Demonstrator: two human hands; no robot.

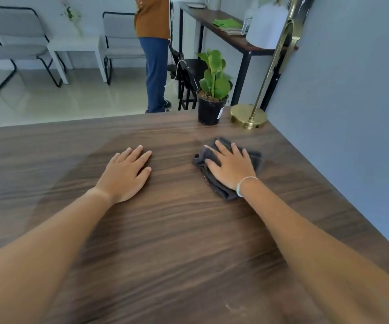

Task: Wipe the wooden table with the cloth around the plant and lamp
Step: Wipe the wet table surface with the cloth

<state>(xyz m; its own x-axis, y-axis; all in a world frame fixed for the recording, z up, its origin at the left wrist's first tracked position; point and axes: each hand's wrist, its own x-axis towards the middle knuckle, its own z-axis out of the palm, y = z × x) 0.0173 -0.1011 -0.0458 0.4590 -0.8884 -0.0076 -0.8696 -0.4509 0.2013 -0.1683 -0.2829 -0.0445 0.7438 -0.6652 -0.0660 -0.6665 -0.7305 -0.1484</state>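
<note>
The dark wooden table [165, 230] fills the lower view. My right hand [229, 166] lies flat, fingers spread, pressing down on a crumpled dark grey cloth [214, 183] on the right part of the table. My left hand [128, 174] rests palm down on the bare wood to the left, holding nothing. A green plant in a black pot [211, 108] stands at the far edge, beyond the cloth. Just right of it is the round brass base of the lamp [248, 115], its gold stem curving up to a white shade.
A blue-grey wall [352, 113] runs along the table's right side. Beyond the far edge a person in an orange top and blue trousers [156, 54] stands on the tiled floor. Grey chairs, a white side table and a narrow console table are further back.
</note>
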